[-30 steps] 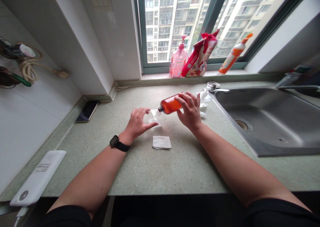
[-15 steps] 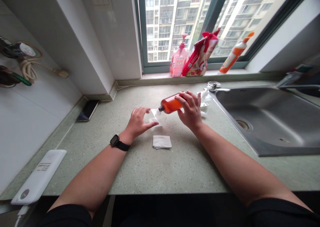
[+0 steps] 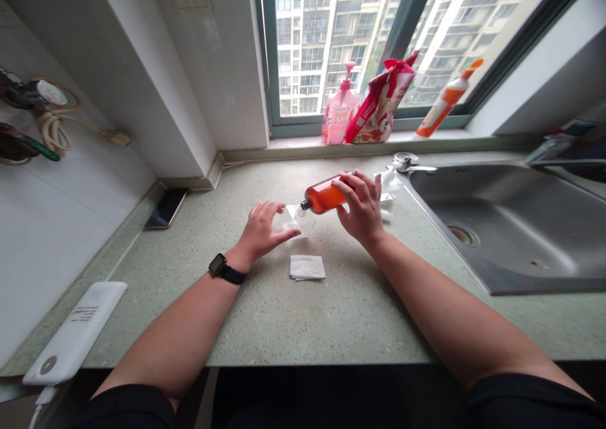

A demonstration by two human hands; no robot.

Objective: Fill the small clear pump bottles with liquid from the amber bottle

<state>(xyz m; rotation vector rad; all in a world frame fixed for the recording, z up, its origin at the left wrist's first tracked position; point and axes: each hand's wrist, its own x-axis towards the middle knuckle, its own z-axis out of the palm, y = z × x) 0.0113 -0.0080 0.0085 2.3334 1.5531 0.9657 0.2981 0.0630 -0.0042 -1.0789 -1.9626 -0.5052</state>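
My right hand point(image 3: 362, 205) is wrapped round an orange-red bottle point(image 3: 326, 195) with a black neck, tilted so its mouth points down and left. Right under that mouth is a clear plastic container point(image 3: 303, 224), its neck close to the bottle's; whether they touch I cannot tell. Thumb and fingers of my left hand point(image 3: 265, 228) grip the container from its left side. A folded white tissue point(image 3: 307, 267) lies on the counter just in front of it.
Beyond my right hand, small white items point(image 3: 387, 180) lie beside the steel sink point(image 3: 511, 284). A phone point(image 3: 166, 209) and a white power bank point(image 3: 76, 331) rest at left. On the windowsill stand a pink pump bottle point(image 3: 339, 113), a red bag point(image 3: 379, 104) and an orange-white bottle point(image 3: 442, 108).
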